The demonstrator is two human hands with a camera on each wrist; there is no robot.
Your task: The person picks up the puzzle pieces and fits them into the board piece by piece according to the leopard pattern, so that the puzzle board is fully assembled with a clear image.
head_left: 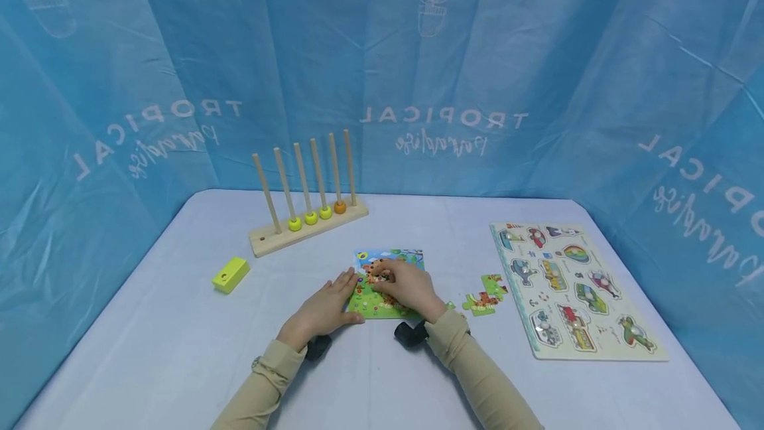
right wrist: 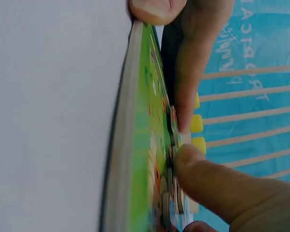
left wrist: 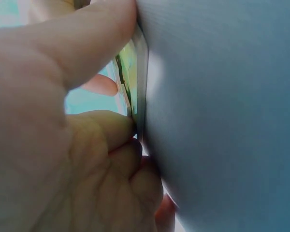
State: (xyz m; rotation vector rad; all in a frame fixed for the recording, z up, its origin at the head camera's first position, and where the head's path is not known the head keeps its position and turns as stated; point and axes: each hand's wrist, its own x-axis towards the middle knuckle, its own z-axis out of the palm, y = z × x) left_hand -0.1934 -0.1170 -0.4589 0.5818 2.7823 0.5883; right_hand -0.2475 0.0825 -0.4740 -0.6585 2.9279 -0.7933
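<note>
A jigsaw puzzle board (head_left: 373, 308) with a green, blue and orange animal picture lies flat at the middle of the table. My left hand (head_left: 325, 305) rests against its left side, fingers extended along the edge and thumb near the lower left corner. Over the picture, my right hand (head_left: 408, 287) is bent down, its thumb and index finger pinching a thin puzzle piece (right wrist: 174, 120) low over the board. Other pieces sit slightly raised in the picture. Part of the board is hidden beneath the right hand.
Loose puzzle pieces (head_left: 480, 304) lie right of the board. Farther right is a peg puzzle (head_left: 543, 344) of vehicles. A wooden bead rack (head_left: 277, 239) with upright pegs stands at the back left, a yellow block (head_left: 230, 275) in front of it. Blue curtains (head_left: 382, 71) surround the table.
</note>
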